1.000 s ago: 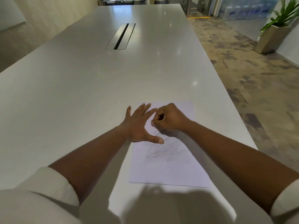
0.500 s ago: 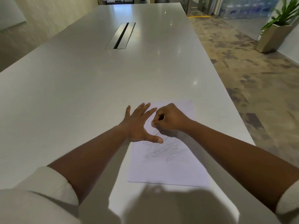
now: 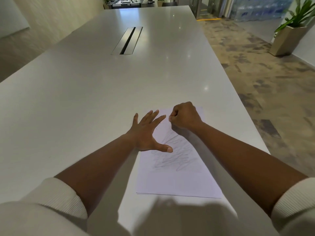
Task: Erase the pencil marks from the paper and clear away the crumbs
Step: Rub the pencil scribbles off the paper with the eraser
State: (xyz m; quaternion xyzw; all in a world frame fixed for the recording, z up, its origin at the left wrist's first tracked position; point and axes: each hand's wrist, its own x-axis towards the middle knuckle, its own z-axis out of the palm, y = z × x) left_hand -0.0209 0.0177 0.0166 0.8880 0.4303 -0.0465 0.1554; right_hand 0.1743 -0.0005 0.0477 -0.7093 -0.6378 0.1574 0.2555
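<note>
- Here the paper [image 3: 177,176] lies flat on the white surface [image 3: 85,99], pencil scribble [image 3: 173,155] across its middle.
- Left hand [image 3: 146,133] spread wide, pressing the sheet's left edge.
- Right hand [image 3: 185,116] fisted at the far end; whether it holds anything is hidden.

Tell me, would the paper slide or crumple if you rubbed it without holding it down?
Probably both. The paper looks thin and lies loose on a glossy table, so it likely slides. The left hand presses it flat, suggesting it would otherwise wrinkle.
</note>
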